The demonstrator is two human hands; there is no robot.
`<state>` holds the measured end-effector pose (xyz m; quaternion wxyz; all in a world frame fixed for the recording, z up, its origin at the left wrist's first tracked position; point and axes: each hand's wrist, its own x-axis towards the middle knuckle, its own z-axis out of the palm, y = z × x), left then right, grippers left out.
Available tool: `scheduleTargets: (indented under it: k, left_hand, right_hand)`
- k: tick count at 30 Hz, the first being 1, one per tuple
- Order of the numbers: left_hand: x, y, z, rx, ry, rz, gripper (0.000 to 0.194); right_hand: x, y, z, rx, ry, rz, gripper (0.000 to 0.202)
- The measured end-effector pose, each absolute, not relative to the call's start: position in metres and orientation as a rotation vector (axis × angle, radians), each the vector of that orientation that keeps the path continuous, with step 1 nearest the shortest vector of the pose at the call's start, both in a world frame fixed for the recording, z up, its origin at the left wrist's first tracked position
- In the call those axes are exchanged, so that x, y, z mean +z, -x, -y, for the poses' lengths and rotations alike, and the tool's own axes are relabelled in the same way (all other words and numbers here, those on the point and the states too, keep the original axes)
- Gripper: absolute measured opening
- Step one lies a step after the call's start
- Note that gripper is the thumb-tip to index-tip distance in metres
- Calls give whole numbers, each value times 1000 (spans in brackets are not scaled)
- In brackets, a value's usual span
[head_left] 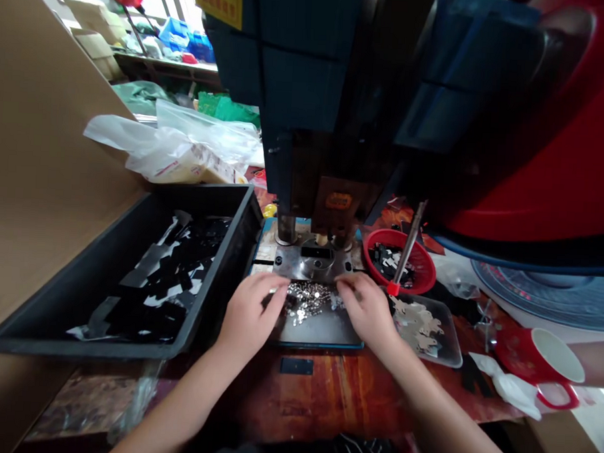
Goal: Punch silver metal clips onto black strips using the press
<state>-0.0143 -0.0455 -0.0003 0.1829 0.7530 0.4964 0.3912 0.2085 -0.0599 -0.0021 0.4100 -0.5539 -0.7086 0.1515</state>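
Small shiny metal discs [306, 300] lie scattered on the steel plate [322, 329] in front of a blue press [306, 80]. On their left side is my left hand [255, 311], its thumb and fingertips near the plate's back edge with a gap between them. My right hand [366, 308] is at their right side, fingers bent, fingertips by the front of the die block [310, 263]. No object shows in either hand. A flat dark piece [296, 366] rests on the wooden table in front of the plate.
A black bin [220, 260] of dark and white scraps stands left. At right are a red bowl [427, 275] with a metal rod [408, 248], a clear tray [452, 340] of flat metal parts, and a red mug [531, 353]. Another person's arm [596, 363] shows far right.
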Motion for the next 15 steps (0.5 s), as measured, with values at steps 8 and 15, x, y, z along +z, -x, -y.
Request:
scheduleTargets:
  k: [8, 15]
  left_hand:
    - [-30, 40, 88, 922, -2334, -1458, 18]
    - [-32, 36, 82, 729, -2565, -1437, 30]
  right_hand:
    - [-31, -199, 126, 182, 1363, 2127, 19]
    - [-34, -211, 131, 115, 1460, 2023, 18]
